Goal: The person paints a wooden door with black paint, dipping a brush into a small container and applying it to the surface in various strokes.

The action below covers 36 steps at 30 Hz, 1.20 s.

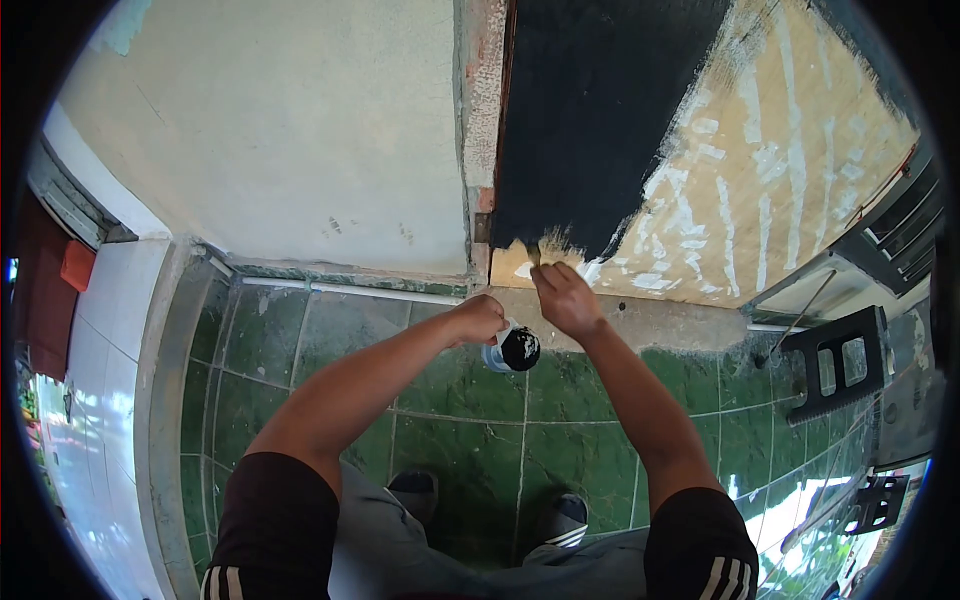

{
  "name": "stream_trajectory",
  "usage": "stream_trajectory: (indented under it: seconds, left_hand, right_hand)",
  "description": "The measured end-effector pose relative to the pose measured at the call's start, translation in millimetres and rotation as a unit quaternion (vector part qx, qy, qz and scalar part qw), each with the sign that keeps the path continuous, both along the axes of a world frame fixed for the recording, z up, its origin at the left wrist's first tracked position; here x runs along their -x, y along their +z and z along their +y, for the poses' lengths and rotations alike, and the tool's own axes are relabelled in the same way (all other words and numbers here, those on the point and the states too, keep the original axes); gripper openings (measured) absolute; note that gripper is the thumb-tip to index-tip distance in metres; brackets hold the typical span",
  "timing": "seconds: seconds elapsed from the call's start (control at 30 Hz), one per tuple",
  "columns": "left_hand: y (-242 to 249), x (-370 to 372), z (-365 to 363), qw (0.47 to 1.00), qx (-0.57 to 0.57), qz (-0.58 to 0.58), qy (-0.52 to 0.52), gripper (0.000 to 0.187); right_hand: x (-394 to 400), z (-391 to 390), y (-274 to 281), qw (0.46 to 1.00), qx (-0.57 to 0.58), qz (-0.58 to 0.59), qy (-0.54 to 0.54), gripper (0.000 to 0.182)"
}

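Note:
My left hand [477, 321] is closed round the handle of a cup of black paint [519, 349], held over the tiled floor. In my right hand [568, 298] is a paintbrush [533, 253], its bristles against the lower left of a wooden panel [745, 200]. Black paint covers the panel's upper left part, with a ragged, streaky lower edge beside the brush. Bare tan wood with white patches and stripes shows on the rest of the panel. My fingers hide most of the brush handle.
A pale wall [300, 130] stands left of the panel, with a white pipe [385, 293] along its foot. Green tiles [460, 440] cover the floor under my sandalled feet. At the right are a black plastic stool [838, 362] and a thin stick [803, 312].

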State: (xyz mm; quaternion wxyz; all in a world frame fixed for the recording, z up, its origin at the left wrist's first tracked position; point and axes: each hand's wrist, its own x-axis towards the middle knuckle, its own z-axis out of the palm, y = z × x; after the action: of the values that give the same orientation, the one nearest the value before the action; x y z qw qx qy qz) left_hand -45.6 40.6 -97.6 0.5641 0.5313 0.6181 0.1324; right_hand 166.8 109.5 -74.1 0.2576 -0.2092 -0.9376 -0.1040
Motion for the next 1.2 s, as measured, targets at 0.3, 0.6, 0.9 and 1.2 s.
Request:
stream_trajectory:
  seconds: [0.3, 0.6, 0.9, 1.2]
  left_hand:
    - [1.8, 4.4, -3.4, 1.0, -0.005, -0.022, 0.009, 0.022]
    - [3.6, 6.9, -2.7, 1.0, 0.003, -0.016, 0.013, 0.022]
    - [-6.6, 7.5, 0.2, 1.0, 0.013, -0.02, -0.003, 0.022]
    - [-5.1, 9.2, 4.0, 1.0, 0.006, -0.017, 0.001, 0.024]
  right_hand:
    - [4.6, 14.6, 55.4, 0.986, 0.142, 0.09, -0.002, 0.022]
    - [-1.3, -18.9, 78.8, 0.995, -0.079, 0.065, -0.003, 0.021]
    - [-35.4, 6.7, -27.3, 0.984, 0.177, -0.014, -0.02, 0.02]
    - [-40.1, -10.2, 118.5, 0.986, -0.12, 0.109, -0.032, 0.024]
